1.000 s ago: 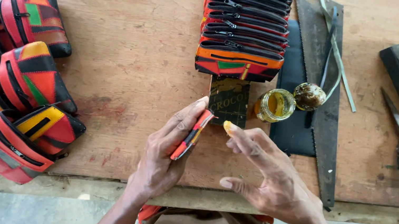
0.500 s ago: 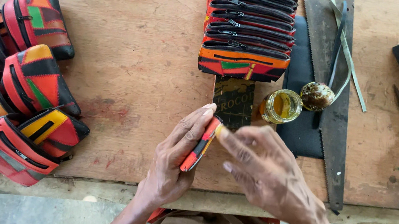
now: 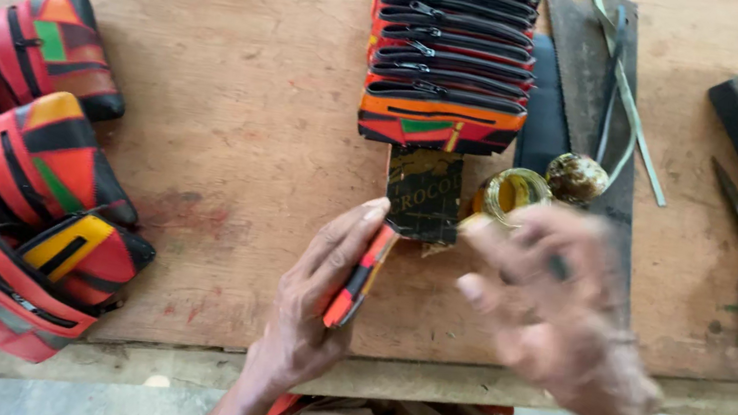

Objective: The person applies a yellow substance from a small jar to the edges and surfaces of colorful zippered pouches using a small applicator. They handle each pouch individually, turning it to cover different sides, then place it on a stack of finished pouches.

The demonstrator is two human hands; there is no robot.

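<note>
Holding a red-and-orange pouch piece (image 3: 360, 275) edge-up in our left hand (image 3: 313, 312), fingers closed around it, just above the counter (image 3: 243, 69) edge. Our right hand (image 3: 560, 312) is blurred beside it near the glue jar (image 3: 511, 193), fingers spread loose, holding nothing.

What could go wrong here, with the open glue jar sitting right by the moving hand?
1. The right hand is blurred with motion beside the open jar of yellowish liquid; a knock could likely tip it onto the row of pouches.
2. The left hand pinches the red-and-orange piece on edge near the table edge; it might slip off.
</note>
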